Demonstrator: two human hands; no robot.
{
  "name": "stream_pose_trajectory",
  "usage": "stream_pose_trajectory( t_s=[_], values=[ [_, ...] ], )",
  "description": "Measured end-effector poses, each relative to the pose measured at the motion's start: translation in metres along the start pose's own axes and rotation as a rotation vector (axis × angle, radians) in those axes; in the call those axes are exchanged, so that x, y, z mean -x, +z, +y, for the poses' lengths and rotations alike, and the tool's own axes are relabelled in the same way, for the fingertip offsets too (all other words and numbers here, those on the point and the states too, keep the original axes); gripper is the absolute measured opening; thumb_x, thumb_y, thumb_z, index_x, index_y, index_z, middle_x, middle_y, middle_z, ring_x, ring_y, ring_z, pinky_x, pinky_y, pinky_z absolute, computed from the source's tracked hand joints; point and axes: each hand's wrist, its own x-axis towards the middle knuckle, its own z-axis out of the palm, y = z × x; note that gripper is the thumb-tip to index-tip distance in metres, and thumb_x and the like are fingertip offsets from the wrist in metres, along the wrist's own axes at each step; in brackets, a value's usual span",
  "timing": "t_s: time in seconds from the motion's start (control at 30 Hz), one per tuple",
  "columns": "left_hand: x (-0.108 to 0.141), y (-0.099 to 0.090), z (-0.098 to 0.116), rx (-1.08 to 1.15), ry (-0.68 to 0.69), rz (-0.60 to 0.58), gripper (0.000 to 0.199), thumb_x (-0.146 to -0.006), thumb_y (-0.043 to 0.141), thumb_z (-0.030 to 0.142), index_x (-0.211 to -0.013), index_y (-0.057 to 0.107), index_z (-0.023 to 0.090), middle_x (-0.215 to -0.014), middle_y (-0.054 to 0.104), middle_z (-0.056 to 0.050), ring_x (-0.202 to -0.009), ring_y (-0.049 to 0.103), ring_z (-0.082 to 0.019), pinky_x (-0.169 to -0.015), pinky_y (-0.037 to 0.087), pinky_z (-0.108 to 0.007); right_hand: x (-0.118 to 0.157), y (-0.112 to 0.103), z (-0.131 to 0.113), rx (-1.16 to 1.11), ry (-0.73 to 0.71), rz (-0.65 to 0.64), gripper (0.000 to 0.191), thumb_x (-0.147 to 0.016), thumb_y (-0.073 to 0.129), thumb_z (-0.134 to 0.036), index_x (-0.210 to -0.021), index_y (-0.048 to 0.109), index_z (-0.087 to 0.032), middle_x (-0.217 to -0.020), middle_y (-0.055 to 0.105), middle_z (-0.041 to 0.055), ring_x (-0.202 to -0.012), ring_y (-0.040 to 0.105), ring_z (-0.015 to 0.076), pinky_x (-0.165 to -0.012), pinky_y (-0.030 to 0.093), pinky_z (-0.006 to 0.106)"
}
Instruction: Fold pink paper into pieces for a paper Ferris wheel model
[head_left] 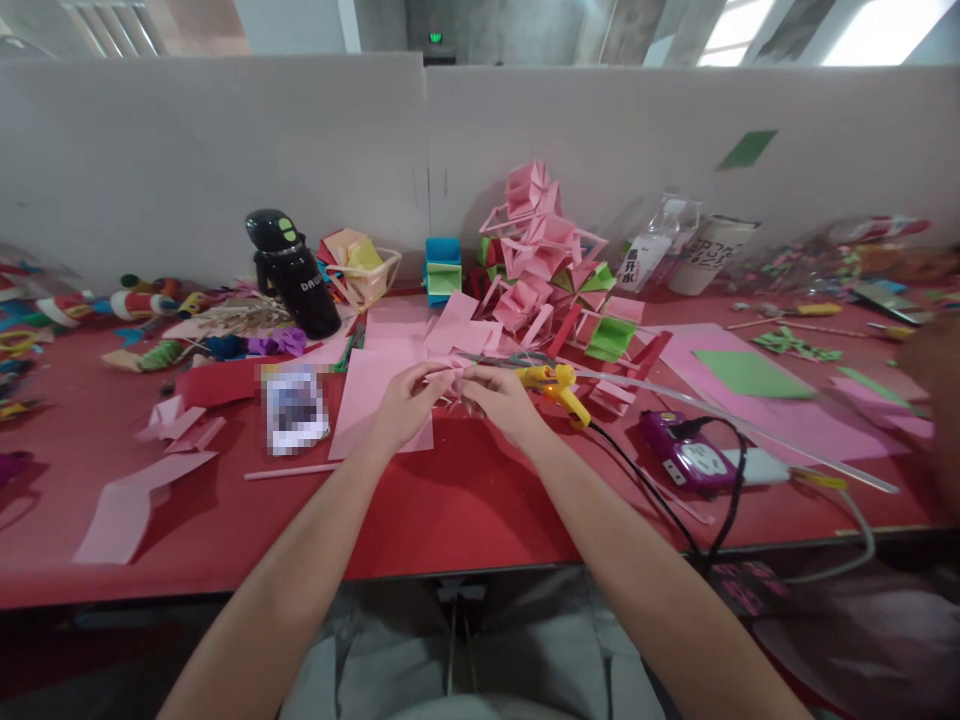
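My left hand and my right hand meet over the near middle of the table. Their fingertips are closed together on a small piece of pink paper, mostly hidden by the fingers. Under and behind my left hand lies a flat pink sheet. Just right of my right hand rests a yellow glue gun, with a long clear glue stick trailing off to the right. Beyond the hands rises a heap of folded pink paper shapes.
A black bottle stands back left, near a paper basket. To the right lie a purple power strip with a black cord and a green sheet. Pink strips lie left. A white partition closes off the back.
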Motion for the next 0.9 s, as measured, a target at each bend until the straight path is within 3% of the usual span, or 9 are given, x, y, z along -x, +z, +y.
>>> stream_pose_trajectory(
  t_s=[0.13,0.33,0.6,0.77,0.9],
  values=[
    [0.0018,0.0018,0.0035,0.070,-0.042,-0.036,0.034,-0.083,0.064,0.040,-0.106,0.073,0.017,-0.108,0.072,-0.010,-0.088,0.069,-0.020,-0.080,0.058,-0.035,-0.0018,-0.0021,0.0034,0.025,-0.017,0.076,0.023,-0.074,0.069,-0.039,-0.066,0.064,-0.018,-0.055,0.047,-0.0054,-0.052,0.037,0.0085,-0.052,0.028,0.026],
    [0.0017,0.0026,0.0035,0.124,-0.071,-0.018,0.037,-0.077,0.062,0.032,-0.107,0.073,0.014,-0.110,0.073,-0.011,-0.091,0.069,-0.022,-0.088,0.056,-0.039,-0.0010,-0.0008,0.0052,0.000,0.001,0.087,0.023,-0.073,0.071,-0.037,-0.063,0.062,-0.018,-0.061,0.048,-0.0036,-0.061,0.040,0.0105,-0.060,0.032,0.027],
    [-0.0038,0.0008,-0.0035,0.293,-0.120,0.065,0.024,-0.070,0.066,0.024,-0.089,0.077,0.015,-0.108,0.075,-0.010,-0.092,0.068,-0.022,-0.089,0.055,-0.038,-0.0006,0.0047,0.0076,-0.032,-0.027,0.079,0.024,-0.074,0.075,-0.041,-0.068,0.068,-0.018,-0.070,0.057,-0.0003,-0.072,0.050,0.0146,-0.072,0.039,0.031],
    [-0.0055,0.0032,-0.0051,0.341,-0.133,0.083,0.019,-0.067,0.065,0.023,-0.078,0.076,0.013,-0.109,0.074,-0.011,-0.092,0.067,-0.022,-0.087,0.054,-0.036,-0.0013,0.0055,0.0091,-0.017,-0.040,0.088,0.025,-0.074,0.075,-0.039,-0.063,0.065,-0.019,-0.067,0.054,-0.0019,-0.070,0.048,0.0136,-0.071,0.037,0.030],
    [-0.0041,0.0029,-0.0048,0.213,-0.116,0.074,0.027,-0.075,0.063,0.026,-0.094,0.076,0.015,-0.112,0.072,-0.011,-0.095,0.067,-0.023,-0.089,0.055,-0.039,-0.0018,0.0045,0.0104,-0.019,-0.009,0.114,0.025,-0.073,0.074,-0.039,-0.062,0.063,-0.019,-0.063,0.051,-0.0033,-0.066,0.045,0.0125,-0.068,0.035,0.029]
  ],
)
